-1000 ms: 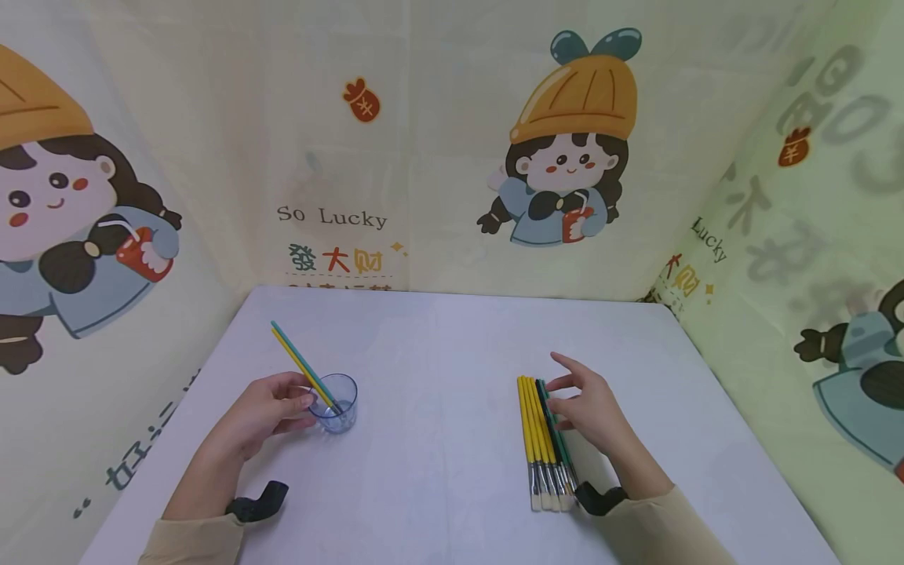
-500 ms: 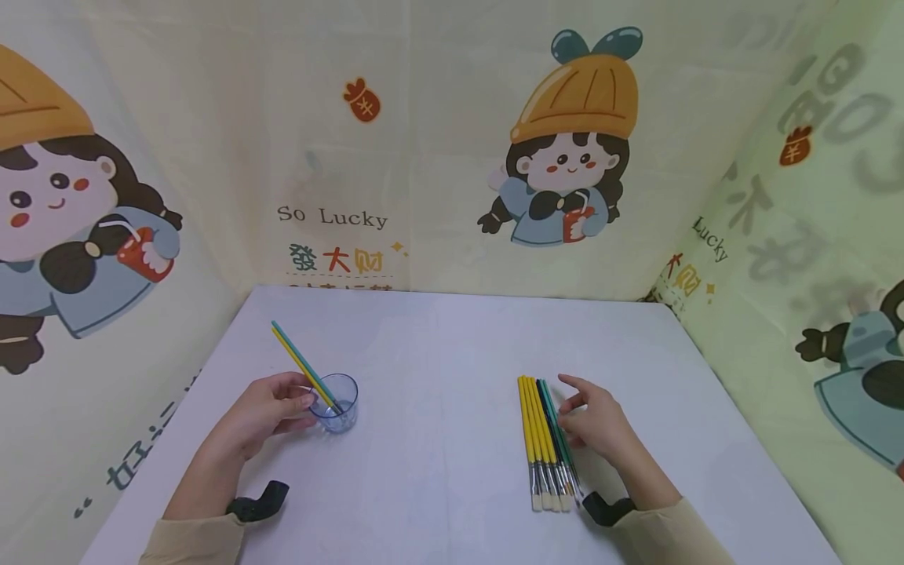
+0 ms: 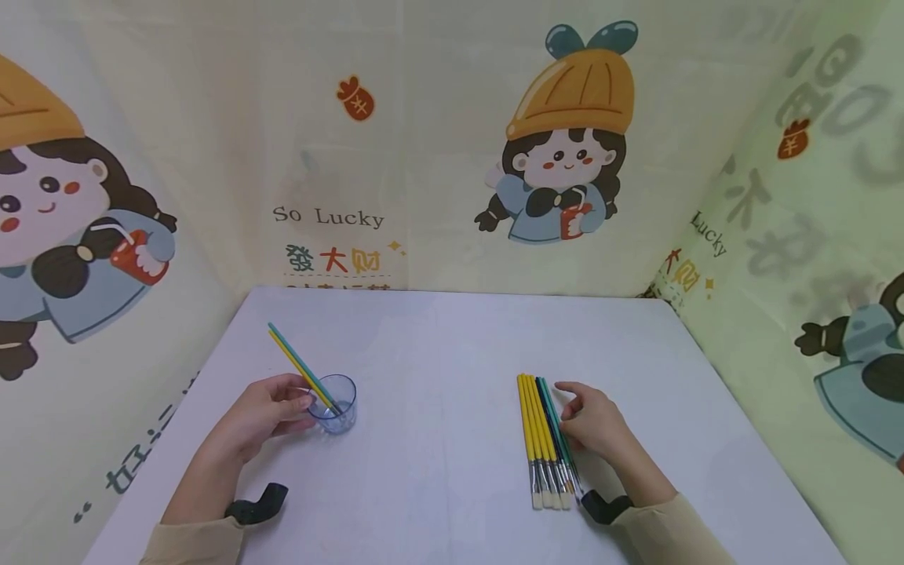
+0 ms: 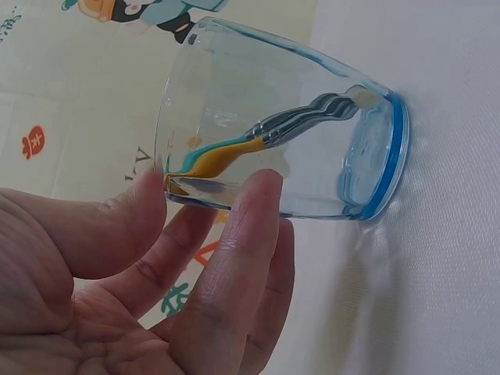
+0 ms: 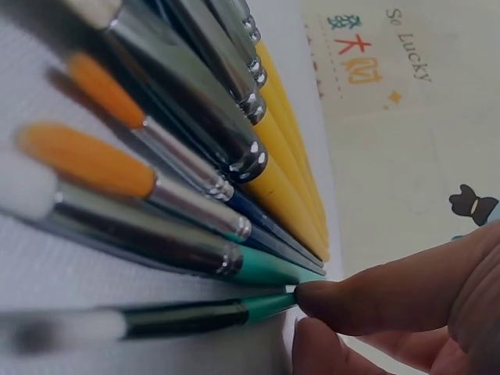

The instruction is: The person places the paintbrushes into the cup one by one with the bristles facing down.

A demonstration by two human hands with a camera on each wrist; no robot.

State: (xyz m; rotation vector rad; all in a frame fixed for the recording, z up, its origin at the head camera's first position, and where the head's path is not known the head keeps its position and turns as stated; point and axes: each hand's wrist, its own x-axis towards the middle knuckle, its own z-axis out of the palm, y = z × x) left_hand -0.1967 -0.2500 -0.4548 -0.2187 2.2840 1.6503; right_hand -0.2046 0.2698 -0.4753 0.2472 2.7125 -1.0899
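My left hand (image 3: 264,412) holds a clear bluish glass (image 4: 258,70) near its rim, thumb on one side and fingers against the wall. Leaning inside are a teal paintbrush (image 3: 293,351) and a yellow paintbrush (image 3: 297,362), bristles down at the base. On the right, my right hand (image 3: 593,420) is at the outer edge of a row of paintbrushes (image 3: 534,420). In the right wrist view, thumb and a finger pinch the thin handle of the outermost green paintbrush (image 5: 269,305); its tip is hidden behind the thumb.
The row has several yellow brushes, dark blue ones (image 5: 273,226) and green ones, lying side by side with bristles toward me. A white cloth (image 3: 424,439) covers the table. Printed cartoon curtains (image 3: 445,157) stand around its back and sides.
My right hand has shifted from above the green brushes to their right edge and slightly nearer me, its spread fingers drawing together. The left hand and glass stay in place.
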